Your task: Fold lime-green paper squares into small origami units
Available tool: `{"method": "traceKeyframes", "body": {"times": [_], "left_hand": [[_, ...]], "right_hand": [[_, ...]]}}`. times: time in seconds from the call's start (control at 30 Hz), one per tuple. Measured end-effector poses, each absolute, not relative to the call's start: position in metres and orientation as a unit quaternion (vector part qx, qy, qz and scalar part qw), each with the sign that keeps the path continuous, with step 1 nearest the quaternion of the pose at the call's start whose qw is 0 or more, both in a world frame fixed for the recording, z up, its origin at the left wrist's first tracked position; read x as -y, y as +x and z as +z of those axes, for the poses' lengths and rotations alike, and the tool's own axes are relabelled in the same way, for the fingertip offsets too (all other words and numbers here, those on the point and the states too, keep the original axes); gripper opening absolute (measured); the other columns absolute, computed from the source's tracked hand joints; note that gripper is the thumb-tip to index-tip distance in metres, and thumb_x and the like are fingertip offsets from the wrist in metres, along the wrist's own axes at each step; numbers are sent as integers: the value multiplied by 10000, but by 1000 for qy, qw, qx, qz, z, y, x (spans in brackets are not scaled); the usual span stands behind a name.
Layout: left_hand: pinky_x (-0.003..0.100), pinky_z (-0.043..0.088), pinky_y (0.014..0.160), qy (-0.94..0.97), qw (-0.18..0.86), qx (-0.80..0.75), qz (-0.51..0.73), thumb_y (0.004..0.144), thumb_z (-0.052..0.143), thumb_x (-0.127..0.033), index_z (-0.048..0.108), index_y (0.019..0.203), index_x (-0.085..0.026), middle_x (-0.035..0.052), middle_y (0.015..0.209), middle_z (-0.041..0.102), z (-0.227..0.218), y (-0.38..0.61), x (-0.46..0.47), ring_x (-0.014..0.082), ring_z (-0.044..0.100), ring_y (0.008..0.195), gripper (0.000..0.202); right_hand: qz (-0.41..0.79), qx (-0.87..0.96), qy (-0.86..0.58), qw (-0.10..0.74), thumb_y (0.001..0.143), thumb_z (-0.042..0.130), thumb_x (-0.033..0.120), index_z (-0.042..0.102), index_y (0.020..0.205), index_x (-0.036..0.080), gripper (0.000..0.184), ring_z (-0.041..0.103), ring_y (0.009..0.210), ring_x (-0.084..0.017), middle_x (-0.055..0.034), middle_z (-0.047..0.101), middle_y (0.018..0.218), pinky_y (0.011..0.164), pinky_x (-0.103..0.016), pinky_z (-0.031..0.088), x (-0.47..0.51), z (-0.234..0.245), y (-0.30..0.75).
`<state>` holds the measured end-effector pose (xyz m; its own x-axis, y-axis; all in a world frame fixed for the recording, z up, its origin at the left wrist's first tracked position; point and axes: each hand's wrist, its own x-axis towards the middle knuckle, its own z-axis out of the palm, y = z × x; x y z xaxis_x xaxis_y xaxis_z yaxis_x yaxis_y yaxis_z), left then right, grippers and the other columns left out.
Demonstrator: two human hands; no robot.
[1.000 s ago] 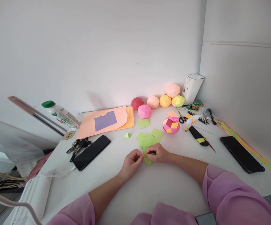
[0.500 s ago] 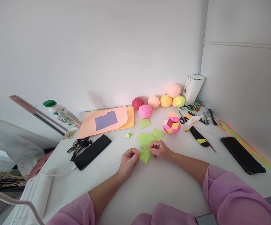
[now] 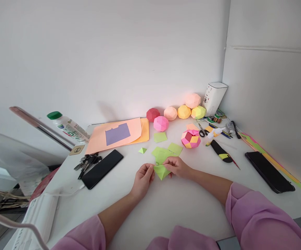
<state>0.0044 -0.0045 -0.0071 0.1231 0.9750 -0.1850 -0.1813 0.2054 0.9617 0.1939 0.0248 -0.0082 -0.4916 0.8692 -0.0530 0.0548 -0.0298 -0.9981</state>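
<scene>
Between my hands is a creased green sheet of paper (image 3: 161, 172), its lower corner pointing toward me. My left hand (image 3: 143, 177) pinches its left corner with thumb and forefinger. On the opposite side, my right hand (image 3: 178, 166) grips the right edge, fingers partly behind the paper. Just beyond lie several flat green paper pieces (image 3: 163, 155), overlapping, with one green square (image 3: 160, 137) apart from them. A small folded green paper pyramid (image 3: 142, 150) stands to their left. To the right sits a multicoloured paper ball (image 3: 191, 139) with an opening in its side.
Several faceted paper balls (image 3: 170, 113) line the wall. Left are a black phone (image 3: 102, 169), keys (image 3: 88, 161), peach paper (image 3: 95, 140) and a bottle (image 3: 68, 125). Right are scissors (image 3: 203, 132), a glue bottle (image 3: 209, 138), a cutter (image 3: 221, 151) and a black case (image 3: 269, 172).
Both hands remain on the green paper. My right fingers have shifted slightly left along its edge, and the paper has tilted a little.
</scene>
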Motion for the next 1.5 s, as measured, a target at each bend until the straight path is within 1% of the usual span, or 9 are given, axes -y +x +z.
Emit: {"method": "traceKeyframes", "body": {"times": [0.2,0.33,0.47,0.67,0.9,1.03,1.23,1.37,1.5], "left_hand": [[189,264,446,412,616,-471,479,811,552,-465,493,781,-184,-78,493,445,-8,5,4,66,349,432,288],[193,313,447,407,621,-469,478,795,567,-473,506,819,-183,-66,513,496,-9,5,4,75,399,438,297],[202,344,444,410,616,-468,484,779,586,-472,538,854,-176,-54,530,520,-10,5,4,85,442,449,309],[221,385,476,435,607,-470,471,768,615,-444,543,1116,-154,-42,552,553,-11,3,4,87,470,452,459],[190,293,418,455,599,-477,454,724,655,-458,545,1116,-170,-89,565,398,-14,4,4,50,382,419,499],[201,337,454,494,567,-491,440,748,626,-465,518,1157,-177,-79,593,378,-14,6,8,68,398,473,512],[227,427,649,503,518,-459,518,772,634,-353,473,957,-213,-15,802,491,-21,7,11,106,504,719,282],[215,417,608,489,543,-417,540,778,632,-332,406,811,-217,-24,793,475,-21,7,10,93,484,669,256],[220,406,574,544,549,-408,486,834,559,-344,501,850,-203,-18,745,466,-22,5,8,106,467,644,153]], "right_hand": [[601,596,-393,359,818,519,258,502,779,158,109,544,412,-84,74,499,489,396,-172,310,-25,-8,193],[618,596,-372,353,841,515,295,518,922,158,160,562,426,-91,71,537,506,416,-179,345,-26,-6,194],[622,598,-364,352,808,588,339,555,883,149,207,583,455,-97,49,573,546,429,-186,356,-27,-7,194],[624,582,-366,371,765,642,336,611,878,147,222,580,472,-99,37,579,595,454,-208,404,-28,-11,193],[623,584,-357,378,761,642,367,684,849,133,254,482,467,-81,37,515,529,472,-227,420,-29,-6,194],[623,574,-373,378,696,707,343,666,820,137,244,464,496,-75,27,535,593,458,-214,411,-31,-10,193],[629,585,-365,359,653,745,311,618,991,165,390,482,578,-65,13,518,773,498,-202,432,-31,-16,192],[624,599,-363,346,693,714,352,619,1009,164,380,491,612,-83,11,516,747,533,-219,446,-30,-13,193],[624,599,-370,341,688,719,361,617,1035,160,414,487,604,-92,20,517,696,546,-234,448,-31,-13,194]]}}
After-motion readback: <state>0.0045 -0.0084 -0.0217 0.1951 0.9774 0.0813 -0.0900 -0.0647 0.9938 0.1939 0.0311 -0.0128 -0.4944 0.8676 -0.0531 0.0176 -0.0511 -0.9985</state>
